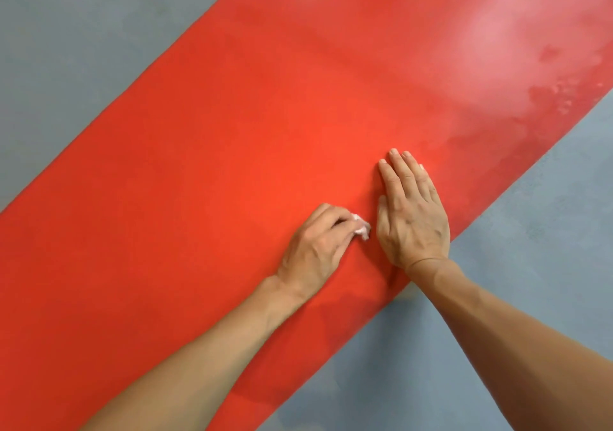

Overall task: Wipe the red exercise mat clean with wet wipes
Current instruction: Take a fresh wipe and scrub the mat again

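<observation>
The red exercise mat (232, 151) runs diagonally across the view, from lower left to upper right. My left hand (315, 248) grips a small crumpled white wet wipe (129, 228) against the mat near its middle; only a bit of the wipe shows past my fingers. My right hand (411, 211) lies flat on the mat just right of it, fingers straight and together, close to the mat's lower edge. Pale smears and a sheen mark the mat's upper right part (517, 65).
A grey-blue floor (514, 264) surrounds the mat on both sides, at upper left and at lower right. Nothing else lies on it in view.
</observation>
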The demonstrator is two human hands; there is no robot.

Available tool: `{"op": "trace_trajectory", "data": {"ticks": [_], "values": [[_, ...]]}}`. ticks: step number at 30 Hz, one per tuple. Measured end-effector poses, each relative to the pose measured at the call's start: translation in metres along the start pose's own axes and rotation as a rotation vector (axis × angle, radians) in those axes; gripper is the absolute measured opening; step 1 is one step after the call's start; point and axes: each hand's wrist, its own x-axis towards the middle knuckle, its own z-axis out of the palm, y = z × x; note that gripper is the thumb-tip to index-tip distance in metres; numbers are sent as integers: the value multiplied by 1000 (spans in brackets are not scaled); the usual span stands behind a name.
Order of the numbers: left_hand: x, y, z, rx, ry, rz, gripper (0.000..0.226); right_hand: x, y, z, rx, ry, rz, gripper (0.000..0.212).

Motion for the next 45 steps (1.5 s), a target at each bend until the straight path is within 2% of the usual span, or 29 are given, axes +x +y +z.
{"op": "trace_trajectory", "data": {"ticks": [3,7,9,13,16,19,23,29,32,36,38,42,45], "values": [[-26,5,-9,-41,-88,48,13,0,0,-1,3,3,11,60],[64,-21,14,55,94,-37,13,1,0,-2,-15,-12,6,62],[80,-24,17,71,103,-78,13,3,0,-3,-9,-15,7,63],[-10,-5,-3,3,-32,26,13,3,0,-6,0,-22,-5,66],[-78,10,-19,-53,-106,14,13,0,-1,-5,-14,-32,-5,68],[-53,2,-7,16,-58,17,14,2,0,-4,-7,-17,-5,68],[7,-6,12,53,106,-86,12,2,-2,-3,-8,22,-4,66],[-122,33,-9,-49,-52,-25,16,1,-1,-3,0,16,-1,65],[-102,14,-6,-5,-44,-7,17,1,-1,-4,8,19,-2,66],[-26,-18,-1,71,155,-91,16,0,-2,-3,-5,15,-4,67],[-46,-12,-2,73,172,-107,14,1,0,-4,-13,2,-6,66],[-148,33,-2,19,81,-118,19,-1,-1,-2,-11,-12,2,66],[-130,34,12,36,53,-56,19,0,0,-3,8,-3,-3,66]]}}
